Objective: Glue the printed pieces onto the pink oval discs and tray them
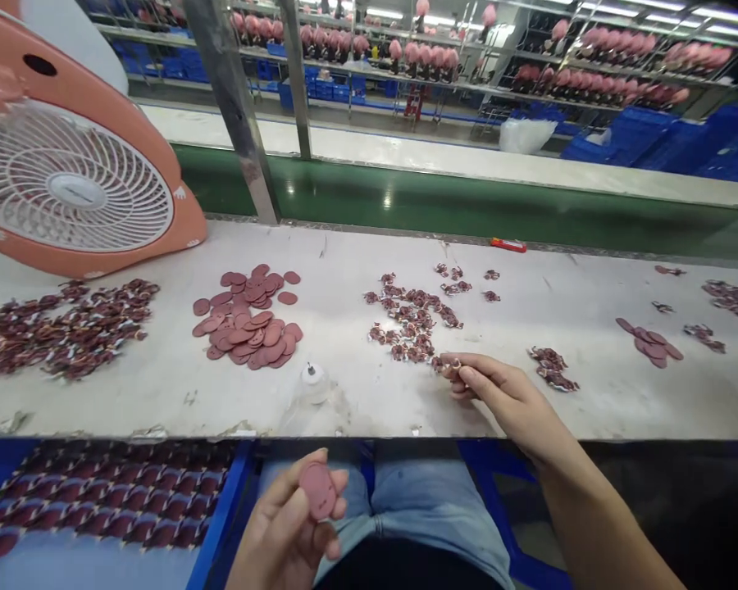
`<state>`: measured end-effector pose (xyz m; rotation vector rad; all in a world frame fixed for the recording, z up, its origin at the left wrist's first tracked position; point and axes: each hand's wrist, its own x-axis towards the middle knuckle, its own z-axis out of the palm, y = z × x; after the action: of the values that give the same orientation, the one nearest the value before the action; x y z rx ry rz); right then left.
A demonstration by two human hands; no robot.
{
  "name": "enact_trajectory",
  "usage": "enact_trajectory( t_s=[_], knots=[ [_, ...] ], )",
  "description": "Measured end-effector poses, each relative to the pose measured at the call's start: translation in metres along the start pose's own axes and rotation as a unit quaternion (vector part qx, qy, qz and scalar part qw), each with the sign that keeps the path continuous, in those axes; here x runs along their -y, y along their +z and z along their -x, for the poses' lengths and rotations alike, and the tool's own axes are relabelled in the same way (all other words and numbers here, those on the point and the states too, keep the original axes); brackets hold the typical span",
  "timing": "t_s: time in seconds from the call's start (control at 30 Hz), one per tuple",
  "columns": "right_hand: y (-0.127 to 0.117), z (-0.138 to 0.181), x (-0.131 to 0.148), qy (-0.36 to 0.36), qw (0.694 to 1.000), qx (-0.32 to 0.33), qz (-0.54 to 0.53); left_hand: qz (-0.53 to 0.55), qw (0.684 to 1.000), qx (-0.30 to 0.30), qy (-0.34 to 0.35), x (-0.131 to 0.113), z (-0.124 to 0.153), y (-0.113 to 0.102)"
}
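One dusky-pink oval disc (317, 490) was held in the left hand (292, 524), pinched between thumb and fingers, below the front edge of the counter (357, 254) and above the lap. By the right hand (507, 397), a small tangled piece (455, 367) was gripped at the fingertips, at the near edge of a loose heap of tangled pieces (415, 315); how firmly it was gripped could not be told. If the left pinch were loosened, the disc could be dropped to the lap or the floor, because no surface was placed directly under it except the legs. As the heap lay so close to the right fingers, neighbouring pieces could be caught and dragged along. A clear bottle with a nozzle (312, 375) was standing between the pile of discs (246, 324) and the heap, near the counter's edge, and it could be knocked over by a careless sleeve or wrist.
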<state>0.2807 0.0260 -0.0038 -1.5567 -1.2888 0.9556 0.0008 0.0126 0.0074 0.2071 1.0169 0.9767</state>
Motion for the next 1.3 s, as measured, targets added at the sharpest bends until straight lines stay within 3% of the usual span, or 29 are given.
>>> enact_trajectory(
  t_s=[0.17, 0.33, 0.5, 0.7, 1.3],
  knots=[
    [0.037, 0.028, 0.033, 0.036, 0.977, 0.152, -0.143, -0.024, 0.998, 0.025, -0.044, 0.006, 0.006, 0.004],
    [0.064, 0.041, 0.055, 0.031, 0.953, 0.22, -0.207, -0.018, 0.991, 0.106, -0.075, 0.009, 0.005, -0.007],
    [0.073, 0.036, 0.062, -0.078, 0.962, 0.239, -0.107, -0.024, 0.989, 0.136, -0.059, 0.009, 0.007, -0.014],
    [0.075, 0.031, 0.072, -0.129, 0.961, 0.244, -0.013, -0.026, 0.986, 0.153, -0.064, 0.009, 0.007, -0.017],
    [0.072, 0.031, 0.081, -0.164, 0.943, 0.27, 0.105, -0.009, 0.987, 0.142, -0.08, 0.008, 0.004, -0.017]
  ],
)
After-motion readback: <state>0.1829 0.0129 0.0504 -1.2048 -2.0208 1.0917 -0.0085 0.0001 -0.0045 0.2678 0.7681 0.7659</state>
